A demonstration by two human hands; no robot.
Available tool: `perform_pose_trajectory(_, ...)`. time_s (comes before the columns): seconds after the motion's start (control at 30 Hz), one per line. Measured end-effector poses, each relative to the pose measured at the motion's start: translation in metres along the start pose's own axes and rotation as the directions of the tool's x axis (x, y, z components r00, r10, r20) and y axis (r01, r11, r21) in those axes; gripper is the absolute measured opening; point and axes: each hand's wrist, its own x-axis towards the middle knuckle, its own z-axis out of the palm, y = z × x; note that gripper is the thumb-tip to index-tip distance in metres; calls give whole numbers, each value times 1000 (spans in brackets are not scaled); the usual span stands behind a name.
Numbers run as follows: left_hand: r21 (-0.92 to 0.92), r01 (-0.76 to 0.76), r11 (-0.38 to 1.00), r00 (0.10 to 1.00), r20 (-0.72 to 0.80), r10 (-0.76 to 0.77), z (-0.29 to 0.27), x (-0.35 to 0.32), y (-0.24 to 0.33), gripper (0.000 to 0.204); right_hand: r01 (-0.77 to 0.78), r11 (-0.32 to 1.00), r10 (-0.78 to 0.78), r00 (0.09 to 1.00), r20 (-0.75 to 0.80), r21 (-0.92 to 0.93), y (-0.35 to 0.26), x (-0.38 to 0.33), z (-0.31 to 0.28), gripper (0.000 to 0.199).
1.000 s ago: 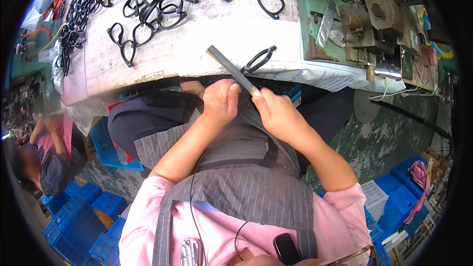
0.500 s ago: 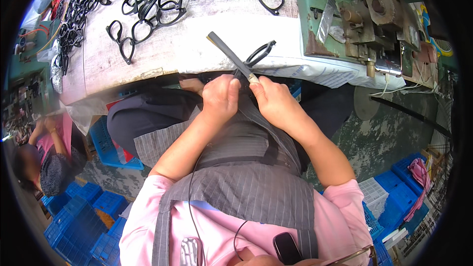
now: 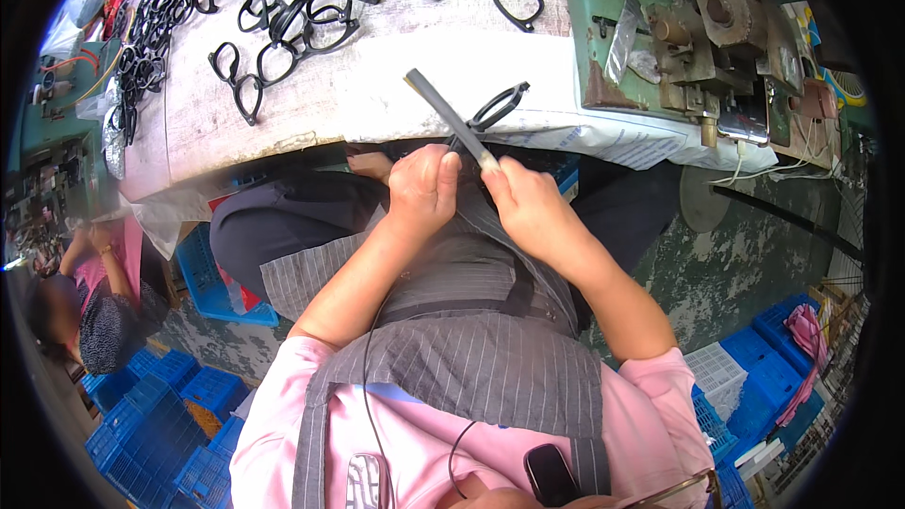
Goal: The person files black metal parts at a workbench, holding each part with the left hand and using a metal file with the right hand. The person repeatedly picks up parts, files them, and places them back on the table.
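My left hand (image 3: 424,185) is closed on a black eyeglass frame (image 3: 522,88), just off the table's near edge. One rim of it sticks out to the right, past the tool; the rest is hidden by my fingers and the tool. In my right hand (image 3: 530,196) is the near end of a long, flat grey file (image 3: 439,106). It slants up and left over the frame, its far end above the white sheet (image 3: 396,57). Whether file and frame touch is hard to tell.
Several black eyeglass frames (image 3: 275,61) lie across the table (image 3: 189,132), heaped at the far left. A metal clamping fixture (image 3: 721,19) stands on the green board at right. Blue crates (image 3: 141,424) sit on the floor; another person (image 3: 108,320) is at far left.
The file and my right hand have shifted slightly down and to the right. My left hand and the eyeglass frame stay nearly in place.
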Motion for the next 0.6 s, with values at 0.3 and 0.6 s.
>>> perform_pose_trajectory(0.3,-88,116,989,993,4,-116,1,-5,-3,15,-5,1000,4,1000,24,17,3,5,0,31)
perform_pose_trajectory(0.6,-438,344,831,931,45,-362,6,-21,-25,25,181,935,-139,978,-155,306,-2,-24,-49,35)
